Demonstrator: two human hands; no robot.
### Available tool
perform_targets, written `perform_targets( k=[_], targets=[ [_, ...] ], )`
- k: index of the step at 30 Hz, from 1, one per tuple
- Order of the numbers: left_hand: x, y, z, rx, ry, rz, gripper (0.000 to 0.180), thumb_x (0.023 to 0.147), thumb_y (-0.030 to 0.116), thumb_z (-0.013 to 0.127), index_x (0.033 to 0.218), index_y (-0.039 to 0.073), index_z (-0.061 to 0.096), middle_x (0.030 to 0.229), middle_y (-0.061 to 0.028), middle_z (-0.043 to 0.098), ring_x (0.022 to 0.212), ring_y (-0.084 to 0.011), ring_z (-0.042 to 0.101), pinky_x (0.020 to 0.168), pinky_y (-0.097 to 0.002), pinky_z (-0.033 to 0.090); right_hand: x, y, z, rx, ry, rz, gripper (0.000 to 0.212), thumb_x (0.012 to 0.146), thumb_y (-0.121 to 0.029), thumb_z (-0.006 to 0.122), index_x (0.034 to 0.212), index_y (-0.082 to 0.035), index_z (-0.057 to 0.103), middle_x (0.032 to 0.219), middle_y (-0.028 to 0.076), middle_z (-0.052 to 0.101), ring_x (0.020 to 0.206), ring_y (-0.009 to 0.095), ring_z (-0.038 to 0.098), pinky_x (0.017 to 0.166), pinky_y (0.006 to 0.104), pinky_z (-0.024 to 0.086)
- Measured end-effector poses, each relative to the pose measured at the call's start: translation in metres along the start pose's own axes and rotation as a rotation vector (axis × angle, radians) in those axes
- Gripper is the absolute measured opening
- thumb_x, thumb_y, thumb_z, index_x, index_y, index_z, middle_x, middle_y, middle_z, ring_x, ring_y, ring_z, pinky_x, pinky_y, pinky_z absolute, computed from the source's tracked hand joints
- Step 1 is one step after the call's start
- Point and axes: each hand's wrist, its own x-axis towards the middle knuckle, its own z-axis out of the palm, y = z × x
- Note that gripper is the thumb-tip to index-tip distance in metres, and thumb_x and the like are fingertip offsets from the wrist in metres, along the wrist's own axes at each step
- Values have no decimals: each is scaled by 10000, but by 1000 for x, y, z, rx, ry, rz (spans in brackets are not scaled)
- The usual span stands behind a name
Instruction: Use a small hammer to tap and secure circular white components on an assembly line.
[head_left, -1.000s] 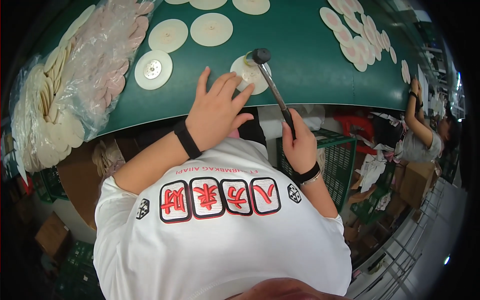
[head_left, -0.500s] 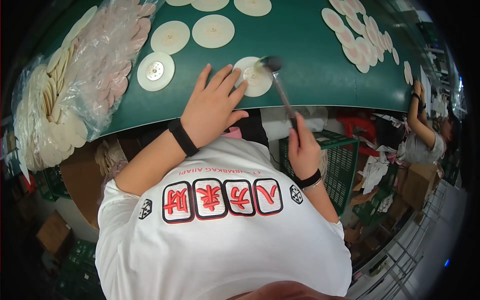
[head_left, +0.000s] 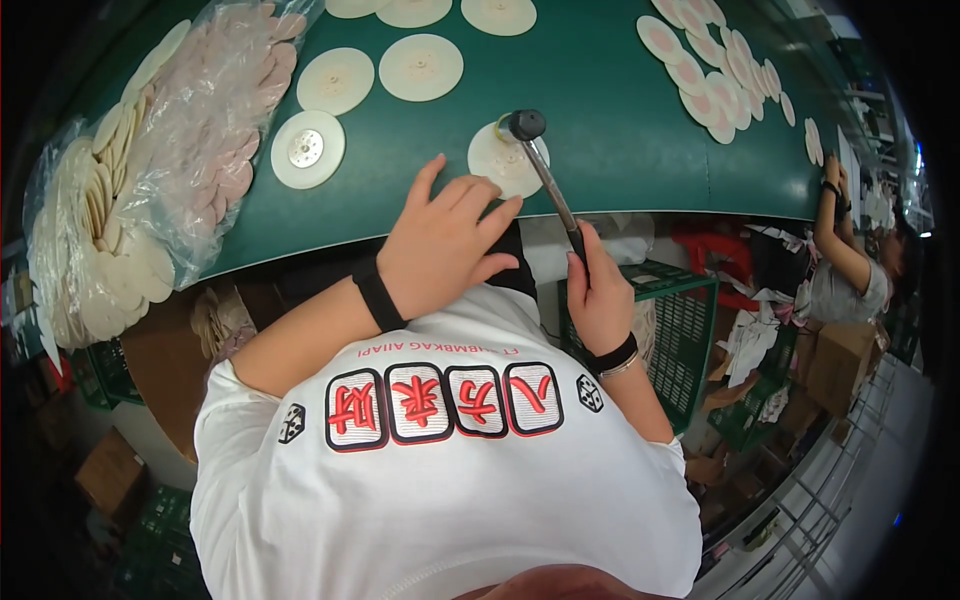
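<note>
My right hand (head_left: 598, 296) grips the handle of a small black-headed hammer (head_left: 540, 160). The hammer's head rests over a cream round disc (head_left: 503, 163) near the front edge of the green table (head_left: 590, 110). My left hand (head_left: 443, 238) lies with fingers spread beside that disc, fingertips touching its near rim. Both wrists wear black bands.
More cream discs (head_left: 421, 67) lie further back, and one white disc with a metal centre (head_left: 307, 149) sits at the left. A clear bag full of pinkish discs (head_left: 210, 130) fills the left end. Overlapping discs (head_left: 705, 60) run at the far right, near another person's arm (head_left: 835, 235). Green crates (head_left: 685, 320) stand below.
The hammer head was raised off the disc half a second ago and has come back down onto it. My left hand has stayed by the disc.
</note>
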Motion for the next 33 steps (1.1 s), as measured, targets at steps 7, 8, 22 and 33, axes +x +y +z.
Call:
perform_targets(
  k=[7,8,22,33],
  targets=[
    [6,-22,8,107,198,25,665,869,406,759,1411,71,565,1447,-140,536,1391,-307,470,1198,-545,307,6,4,-10,141,46,-37,425,1002,-82,633,1423,-61,573,1006,218,722,804,373,721,703,382,566],
    [6,-23,9,138,176,28,677,871,397,760,1428,75,550,1462,-137,528,1398,-313,467,1201,-541,306,5,5,-12,175,70,-48,419,1001,-77,634,1416,-55,580,995,217,722,796,362,723,703,377,566],
    [8,-12,8,272,166,-18,658,863,434,750,1384,64,593,1385,-132,552,1326,-283,491,1191,-538,318,-8,7,-1,59,207,-88,409,996,-64,634,1402,-48,593,974,223,717,781,372,716,684,398,562],
    [10,-15,3,12,192,29,669,864,402,761,1410,68,567,1370,-133,572,1281,-292,534,1183,-529,339,5,9,-14,36,52,-71,414,993,-70,644,1404,-63,599,948,230,712,772,393,709,680,383,555]
  ],
)
